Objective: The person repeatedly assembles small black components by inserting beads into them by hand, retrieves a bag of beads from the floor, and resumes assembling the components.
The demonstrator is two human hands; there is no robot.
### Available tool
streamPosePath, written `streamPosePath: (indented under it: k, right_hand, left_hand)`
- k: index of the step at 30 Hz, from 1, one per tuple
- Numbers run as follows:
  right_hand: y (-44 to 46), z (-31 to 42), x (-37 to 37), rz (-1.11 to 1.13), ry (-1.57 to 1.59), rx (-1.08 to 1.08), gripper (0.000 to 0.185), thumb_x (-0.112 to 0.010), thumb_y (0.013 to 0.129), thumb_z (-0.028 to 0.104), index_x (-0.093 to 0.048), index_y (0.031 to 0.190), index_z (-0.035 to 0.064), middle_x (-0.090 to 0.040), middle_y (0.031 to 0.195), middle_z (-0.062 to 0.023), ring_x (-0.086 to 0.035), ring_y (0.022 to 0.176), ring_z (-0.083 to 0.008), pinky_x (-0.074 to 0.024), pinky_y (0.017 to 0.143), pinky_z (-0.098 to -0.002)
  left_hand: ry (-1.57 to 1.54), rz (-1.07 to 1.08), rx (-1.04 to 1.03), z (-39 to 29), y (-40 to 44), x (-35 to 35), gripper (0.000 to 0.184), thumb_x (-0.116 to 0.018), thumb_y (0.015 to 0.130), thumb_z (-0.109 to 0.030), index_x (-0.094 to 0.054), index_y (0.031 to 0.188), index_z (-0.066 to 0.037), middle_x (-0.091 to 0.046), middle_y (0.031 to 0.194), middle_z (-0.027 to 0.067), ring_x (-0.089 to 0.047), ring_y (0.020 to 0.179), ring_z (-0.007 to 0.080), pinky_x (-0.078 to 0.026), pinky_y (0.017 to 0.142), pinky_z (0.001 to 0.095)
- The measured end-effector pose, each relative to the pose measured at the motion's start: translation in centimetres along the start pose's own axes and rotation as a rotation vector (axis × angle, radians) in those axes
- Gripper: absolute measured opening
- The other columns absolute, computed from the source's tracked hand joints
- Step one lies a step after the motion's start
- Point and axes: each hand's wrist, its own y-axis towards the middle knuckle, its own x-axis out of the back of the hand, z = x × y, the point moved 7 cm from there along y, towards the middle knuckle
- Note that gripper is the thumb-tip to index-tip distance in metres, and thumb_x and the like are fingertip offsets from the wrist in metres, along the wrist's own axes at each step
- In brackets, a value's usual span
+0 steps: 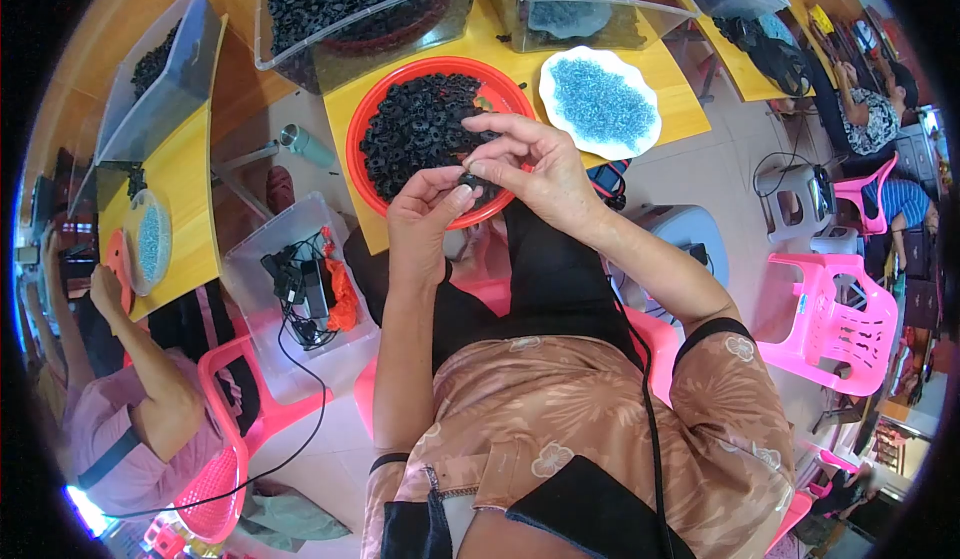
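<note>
Above the near part of a red round tray [358, 164] filled with small black parts [415, 124], my two hands meet. My left hand [432, 209] pinches a small black part [477, 187] between thumb and fingers. From the right, my right hand [535, 164] touches the same part with thumb and index finger pressed together, its other fingers stretched to the left. Right of the tray lies a white scalloped plate [548, 94] with small clear-blue pieces [603, 102].
Clear bins [370, 34] of black parts stand at the back of the yellow table [680, 109]. On the left, a co-worker [150, 409] sits at another table. A clear box [255, 289] with cables and pink chairs [835, 319] stand around.
</note>
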Motion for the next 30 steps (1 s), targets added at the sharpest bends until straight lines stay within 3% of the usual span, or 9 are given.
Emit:
streamPosePath:
  k: [1,4,5,9,12,15,18,26,30]
  right_hand:
    - [-0.1,-0.2,0.0,-0.006,0.001,0.004,0.038,-0.063,0.082,-0.001,-0.057,0.119,0.0036,-0.068,0.083,-0.0052,-0.062,0.074,-0.0084,-0.0491,0.069,-0.0227]
    - [-1.3,1.2,-0.4,0.002,-0.523,0.307,0.040,-0.064,0.079,0.000,-0.058,0.119,0.0046,-0.066,0.077,-0.0074,-0.061,0.066,-0.0163,-0.0482,0.062,-0.0296]
    - [-2.1,2.0,-1.0,-0.018,-0.728,0.503,0.044,-0.066,0.076,0.008,-0.058,0.119,0.0053,-0.064,0.084,-0.0084,-0.057,0.068,-0.0218,-0.0451,0.063,-0.0343]
    - [-5.3,2.8,-3.7,0.103,-1.228,0.834,0.050,-0.058,0.073,0.020,-0.057,0.122,0.0081,-0.059,0.103,-0.0048,-0.053,0.079,-0.0169,-0.0412,0.070,-0.0323]
    - [-5.6,2.5,-3.8,0.107,-1.167,0.769,0.047,-0.060,0.076,0.015,-0.056,0.122,0.0072,-0.061,0.097,-0.0064,-0.055,0.075,-0.0198,-0.0418,0.067,-0.0335]
    - [-3.7,2.4,-1.5,0.095,-0.936,0.461,0.035,-0.062,0.078,0.006,-0.062,0.114,0.0072,-0.065,0.091,-0.0090,-0.059,0.072,-0.0222,-0.0445,0.066,-0.0337]
    - [0.2,1.6,2.3,-0.101,-0.875,0.446,0.019,-0.063,0.081,0.008,-0.067,0.099,0.0059,-0.063,0.080,-0.0109,-0.061,0.074,-0.0297,-0.0470,0.066,-0.0388]
    - [7.6,-4.3,4.7,0.230,-1.334,0.048,0.019,-0.063,0.079,0.015,-0.070,0.094,0.0095,-0.067,0.088,-0.0161,-0.064,0.083,-0.0324,-0.0509,0.075,-0.0411]
    - [8.2,-6.0,4.8,0.277,-1.276,-0.024,0.020,-0.065,0.076,0.015,-0.070,0.094,0.0083,-0.067,0.085,-0.0162,-0.065,0.084,-0.0316,-0.0510,0.076,-0.0406]
  left_hand:
    - [0.020,0.000,-0.011,0.1,-0.1,0.1,0.022,-0.063,0.082,0.003,-0.059,0.104,0.000,-0.064,0.097,0.0080,-0.063,0.090,0.0150,-0.054,0.078,0.0264]
    - [0.023,0.000,-0.061,0.4,-0.3,0.0,0.020,-0.063,0.083,0.001,-0.059,0.103,0.000,-0.064,0.096,0.0071,-0.063,0.090,0.0144,-0.053,0.078,0.0263]
    - [0.013,0.000,-0.080,0.4,-0.4,0.0,0.020,-0.064,0.083,0.001,-0.059,0.102,0.000,-0.064,0.096,0.0069,-0.063,0.089,0.0138,-0.053,0.078,0.0262]
    - [0.009,0.014,-0.087,0.8,-0.9,0.3,0.020,-0.064,0.082,0.002,-0.059,0.101,0.000,-0.065,0.094,0.0068,-0.062,0.086,0.0123,-0.051,0.076,0.0248]
    - [0.015,-0.004,-0.067,1.6,-1.3,0.9,0.019,-0.063,0.082,0.003,-0.059,0.100,0.000,-0.065,0.094,0.0072,-0.063,0.084,0.0122,-0.050,0.076,0.0240]
    - [-0.012,-0.001,-0.048,1.9,-1.4,1.2,0.019,-0.064,0.083,0.000,-0.060,0.102,0.000,-0.064,0.095,0.0064,-0.063,0.084,0.0131,-0.051,0.077,0.0250]
    - [-0.006,-0.027,-0.021,1.9,-1.4,1.5,0.021,-0.063,0.084,-0.001,-0.061,0.105,0.001,-0.064,0.096,0.0074,-0.064,0.084,0.0150,-0.052,0.078,0.0253]
    - [-0.024,-0.023,0.028,2.1,-1.2,1.7,0.022,-0.062,0.085,-0.001,-0.061,0.107,0.000,-0.064,0.097,0.0078,-0.064,0.089,0.0177,-0.053,0.081,0.0264]
    - [-0.025,-0.022,0.023,2.1,-1.2,1.8,0.021,-0.061,0.086,-0.001,-0.061,0.107,0.000,-0.064,0.100,0.0096,-0.064,0.088,0.0171,-0.052,0.081,0.0261]
